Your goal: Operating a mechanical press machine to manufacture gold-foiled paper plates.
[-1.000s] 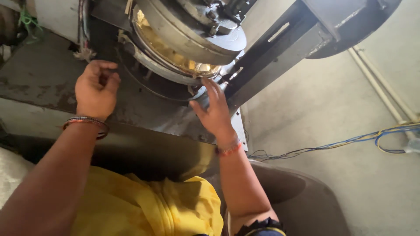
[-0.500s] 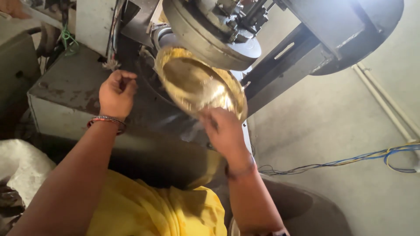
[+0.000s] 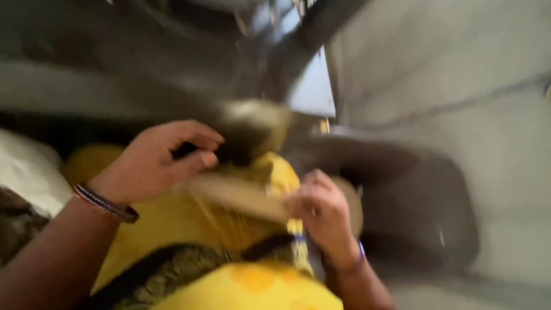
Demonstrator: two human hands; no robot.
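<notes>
Brass-coloured and round, the dish (image 3: 247, 198) lies low in the middle of the blurred view, over the person's lap in yellow cloth (image 3: 189, 229). It is tilted, so mostly its pale rim shows as a long band.

At 3 o'clock of the dish, the right hand (image 3: 321, 215) has its fingers (image 3: 304, 201) closed on the rim and grips it. A thin band sits on that wrist.

At 10 o'clock of the dish, the left hand (image 3: 155, 161) is above the rim. Its fingers are curled, with the thumb near the fingertips, and something small and dark is between them. Whether this hand touches the dish, I cannot tell, because the picture is smeared. Bangles (image 3: 106, 204) go around the left wrist.

At 12 o'clock, just behind the dish, there is a dark machine (image 3: 229, 63), too blurred to read its parts. At 3 o'clock lies the grey floor (image 3: 459, 86).
</notes>
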